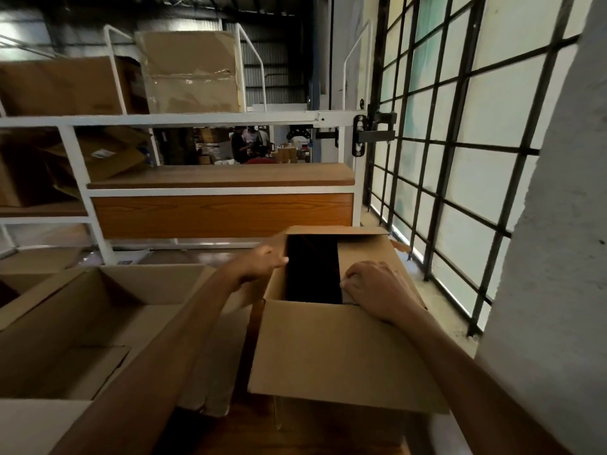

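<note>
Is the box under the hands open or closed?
Open. The cardboard box shows a dark gap on top, its near flap sticks out toward the camera, and the right hand holds one flap partly across.

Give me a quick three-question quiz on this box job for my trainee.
1. True or false: the left hand and the right hand both touch the small box.
2. The small box is: A) open on top; B) sealed shut; C) lying on its side.
3. Fill in: the big open box sits to the small box's ___.
Key: 1 true; 2 A; 3 left.
</note>
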Motion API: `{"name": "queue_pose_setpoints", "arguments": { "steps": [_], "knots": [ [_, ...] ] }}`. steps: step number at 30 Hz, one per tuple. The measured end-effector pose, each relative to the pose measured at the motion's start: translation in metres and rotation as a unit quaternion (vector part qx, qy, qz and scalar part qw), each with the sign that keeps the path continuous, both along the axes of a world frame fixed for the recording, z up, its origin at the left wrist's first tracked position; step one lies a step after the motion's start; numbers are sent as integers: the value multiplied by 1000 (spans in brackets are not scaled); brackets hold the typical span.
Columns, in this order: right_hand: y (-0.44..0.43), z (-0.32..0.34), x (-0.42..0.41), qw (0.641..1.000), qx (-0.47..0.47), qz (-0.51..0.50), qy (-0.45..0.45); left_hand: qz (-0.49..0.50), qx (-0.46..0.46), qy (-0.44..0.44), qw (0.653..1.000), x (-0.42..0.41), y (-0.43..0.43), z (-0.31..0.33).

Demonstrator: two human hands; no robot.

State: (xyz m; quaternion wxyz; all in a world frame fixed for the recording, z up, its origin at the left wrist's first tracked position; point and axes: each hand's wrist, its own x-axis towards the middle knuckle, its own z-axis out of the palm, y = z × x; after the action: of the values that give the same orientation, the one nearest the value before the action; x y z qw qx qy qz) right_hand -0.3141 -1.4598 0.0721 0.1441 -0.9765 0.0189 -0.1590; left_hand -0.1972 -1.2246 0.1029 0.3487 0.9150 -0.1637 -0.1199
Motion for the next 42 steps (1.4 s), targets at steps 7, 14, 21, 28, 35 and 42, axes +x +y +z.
{"name": "queue_pose_setpoints", "arguments": {
  "steps": [7, 14, 21, 28, 35, 42],
  "knots": [
    [0, -3, 2, 1000, -22, -6, -13, -57, -24, 99, 993, 32, -3, -27],
    [-11, 10, 36, 998, -12, 17, 61, -104, 143, -134, 975, 70, -31, -13],
    [-42, 16, 94, 997, -26, 7, 76, -159, 234, -245, 927, 92, -76, -5],
    [-78, 25, 158, 993, -59, -86, 60, -145, 266, -270, 914, 157, -112, 0],
    [-102, 20, 203, 987, -15, -140, 75, -98, 253, -238, 933, 211, -137, -19],
    [-110, 16, 213, 981, 72, -123, 128, -114, 274, -218, 930, 236, -141, -38]
  ]
}}
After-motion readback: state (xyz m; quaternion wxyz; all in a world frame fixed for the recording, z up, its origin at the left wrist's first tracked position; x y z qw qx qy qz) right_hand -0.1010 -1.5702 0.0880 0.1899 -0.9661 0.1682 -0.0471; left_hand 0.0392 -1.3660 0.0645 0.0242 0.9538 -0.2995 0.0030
